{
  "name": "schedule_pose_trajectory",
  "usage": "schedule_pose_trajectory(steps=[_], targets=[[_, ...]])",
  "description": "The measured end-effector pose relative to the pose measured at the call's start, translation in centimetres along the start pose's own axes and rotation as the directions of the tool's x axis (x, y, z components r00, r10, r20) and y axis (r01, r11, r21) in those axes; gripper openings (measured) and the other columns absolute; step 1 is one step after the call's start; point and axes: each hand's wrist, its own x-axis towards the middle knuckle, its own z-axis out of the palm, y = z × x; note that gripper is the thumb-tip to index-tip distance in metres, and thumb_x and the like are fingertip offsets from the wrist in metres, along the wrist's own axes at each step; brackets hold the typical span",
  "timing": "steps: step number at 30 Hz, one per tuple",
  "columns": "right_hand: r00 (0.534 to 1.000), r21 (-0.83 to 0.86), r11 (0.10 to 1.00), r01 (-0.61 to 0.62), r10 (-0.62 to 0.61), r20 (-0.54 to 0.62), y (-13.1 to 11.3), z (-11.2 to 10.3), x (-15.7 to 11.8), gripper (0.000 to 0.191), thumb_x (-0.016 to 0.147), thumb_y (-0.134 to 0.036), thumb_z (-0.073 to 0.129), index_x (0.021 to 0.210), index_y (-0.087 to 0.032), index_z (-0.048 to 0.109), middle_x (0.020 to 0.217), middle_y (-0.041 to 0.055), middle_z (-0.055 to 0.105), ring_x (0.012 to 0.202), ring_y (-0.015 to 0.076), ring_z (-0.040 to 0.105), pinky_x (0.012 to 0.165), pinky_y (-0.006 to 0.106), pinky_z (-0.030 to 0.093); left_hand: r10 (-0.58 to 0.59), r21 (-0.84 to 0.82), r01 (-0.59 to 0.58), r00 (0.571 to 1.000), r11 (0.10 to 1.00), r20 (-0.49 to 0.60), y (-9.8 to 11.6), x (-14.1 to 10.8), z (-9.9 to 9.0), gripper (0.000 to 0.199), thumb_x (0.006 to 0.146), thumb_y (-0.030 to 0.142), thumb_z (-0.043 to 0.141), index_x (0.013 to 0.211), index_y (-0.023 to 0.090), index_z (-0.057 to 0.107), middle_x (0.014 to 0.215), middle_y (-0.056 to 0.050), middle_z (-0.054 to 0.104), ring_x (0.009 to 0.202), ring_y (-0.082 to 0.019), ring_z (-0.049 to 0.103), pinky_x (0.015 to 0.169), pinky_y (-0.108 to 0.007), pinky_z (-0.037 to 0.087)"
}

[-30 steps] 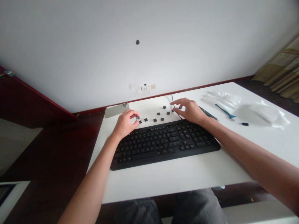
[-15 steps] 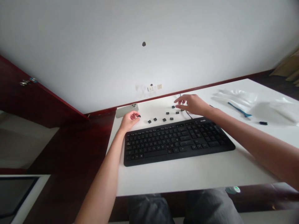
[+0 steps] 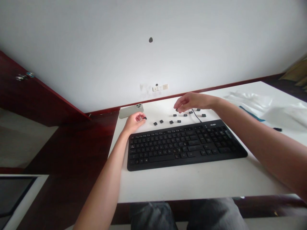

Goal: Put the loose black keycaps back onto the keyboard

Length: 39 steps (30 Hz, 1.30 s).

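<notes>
A black keyboard (image 3: 168, 145) lies across the white table, with a few key positions bare of caps near its middle. Behind its left end, my left hand (image 3: 135, 122) pinches a small black keycap (image 3: 145, 118) between thumb and fingertips. My right hand (image 3: 188, 101) is beyond the keyboard, its fingers closed on another dark keycap (image 3: 177, 110) at the fingertips, partly hidden. Several loose keycaps (image 3: 171, 122) are scattered on the table between and around my hands.
A phone (image 3: 130, 111) lies at the table's back left. The keyboard's cable (image 3: 197, 115) runs toward the back edge. On the right are clear plastic bags (image 3: 249, 99), a blue tool (image 3: 251, 114) and a small black item (image 3: 277, 129). The table (image 3: 168, 188) stands against the wall.
My right hand has moved slightly left and closed on the keycap that lay under its fingers. My left hand keeps its keycap in nearly the same spot. The view has shifted slightly.
</notes>
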Motion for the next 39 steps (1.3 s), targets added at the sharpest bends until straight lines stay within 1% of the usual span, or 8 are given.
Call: schedule_pose_trajectory(steps=[2, 6, 12, 20, 28, 31, 34, 39], targets=[[0.993, 0.118, 0.992, 0.034, -0.046, 0.105, -1.4, -0.6, -1.1, 0.05, 0.073, -0.057, 0.089, 0.112, -0.026, 0.084, 0.107, 0.0067, 0.083, 0.102, 0.0272, 0.075, 0.091, 0.04, 0.06, 0.006, 0.004, -0.006, 1.0, 1.0, -0.004, 0.0, 0.0, 0.0, 0.022, 0.077, 0.033, 0.074, 0.095, 0.02, 0.074, 0.091, -0.003, 0.073, 0.075, -0.016, 0.054, 0.077, -0.031, 0.046], [0.972, 0.16, 0.985, 0.066, -0.099, 0.212, -3.9, -0.5, -2.6, 0.052, 0.067, -0.055, 0.095, 0.109, -0.027, 0.085, 0.109, 0.0048, 0.084, 0.102, 0.0257, 0.075, 0.096, 0.04, 0.059, 0.023, 0.027, -0.023, 1.0, 0.999, -0.003, -0.1, -0.1, 0.0, 0.021, 0.077, 0.032, 0.073, 0.094, 0.02, 0.074, 0.089, -0.002, 0.073, 0.074, -0.016, 0.055, 0.078, -0.032, 0.046], [0.95, 0.143, 0.982, 0.124, -0.159, 0.267, -5.9, 0.0, -3.9, 0.043, 0.074, -0.051, 0.092, 0.11, -0.027, 0.085, 0.097, 0.0029, 0.084, 0.094, 0.0226, 0.076, 0.087, 0.035, 0.058, 0.015, 0.073, -0.015, 1.0, 0.997, 0.002, 0.0, 0.0, -0.1, 0.02, 0.078, 0.034, 0.074, 0.093, 0.021, 0.074, 0.086, -0.001, 0.071, 0.074, -0.016, 0.054, 0.076, -0.031, 0.045], [0.924, 0.138, 0.971, 0.194, -0.228, 0.306, -8.1, 0.5, -5.7, 0.035, 0.08, -0.045, 0.088, 0.11, -0.028, 0.084, 0.091, 0.0014, 0.081, 0.086, 0.0197, 0.073, 0.076, 0.032, 0.056, 0.012, 0.082, -0.013, 1.0, 0.997, 0.012, 0.0, -0.1, -0.1, 0.022, 0.079, 0.035, 0.074, 0.095, 0.02, 0.075, 0.088, -0.001, 0.071, 0.074, -0.016, 0.054, 0.076, -0.031, 0.045], [0.883, 0.12, 0.955, 0.272, -0.297, 0.363, -8.6, 0.8, -5.9, 0.022, 0.085, -0.044, 0.082, 0.098, -0.025, 0.083, 0.101, 0.0022, 0.081, 0.093, 0.0189, 0.071, 0.085, 0.033, 0.056, 0.009, 0.09, -0.01, 1.0, 0.996, 0.014, 0.0, -0.2, -0.1, 0.022, 0.079, 0.033, 0.072, 0.096, 0.02, 0.076, 0.091, -0.002, 0.072, 0.076, -0.016, 0.054, 0.077, -0.032, 0.045], [0.887, 0.114, 0.96, 0.257, -0.281, 0.366, -8.9, 1.3, -5.9, 0.025, 0.084, -0.045, 0.082, 0.096, -0.023, 0.082, 0.1, 0.0036, 0.081, 0.094, 0.02, 0.072, 0.088, 0.035, 0.056, 0.001, 0.1, -0.002, 1.0, 0.995, 0.014, 0.1, -0.2, -0.1, 0.022, 0.079, 0.034, 0.072, 0.096, 0.021, 0.077, 0.088, -0.001, 0.071, 0.076, -0.016, 0.054, 0.077, -0.032, 0.044], [0.908, 0.058, 0.97, 0.236, -0.242, 0.342, -9.0, 2.3, -5.7, 0.028, 0.085, -0.045, 0.08, 0.098, -0.022, 0.082, 0.101, 0.0052, 0.082, 0.095, 0.0224, 0.074, 0.088, 0.037, 0.057, -0.001, 0.096, 0.0, 1.0, 0.995, 0.009, 0.1, -0.2, 0.0, 0.022, 0.078, 0.033, 0.072, 0.095, 0.02, 0.077, 0.086, -0.001, 0.07, 0.075, -0.016, 0.053, 0.077, -0.032, 0.044], [0.96, -0.249, 0.946, 0.21, -0.151, 0.235, -8.9, 4.0, -5.7, 0.023, 0.085, -0.037, 0.077, 0.101, -0.023, 0.084, 0.104, 0.008, 0.082, 0.094, 0.026, 0.075, 0.083, 0.038, 0.055, -0.008, 0.082, 0.007, 1.0, 0.997, 0.009, 0.1, -0.1, 0.1, 0.024, 0.076, 0.033, 0.072, 0.095, 0.02, 0.077, 0.081, 0.0, 0.066, 0.072, -0.016, 0.05, 0.074, -0.031, 0.044]])
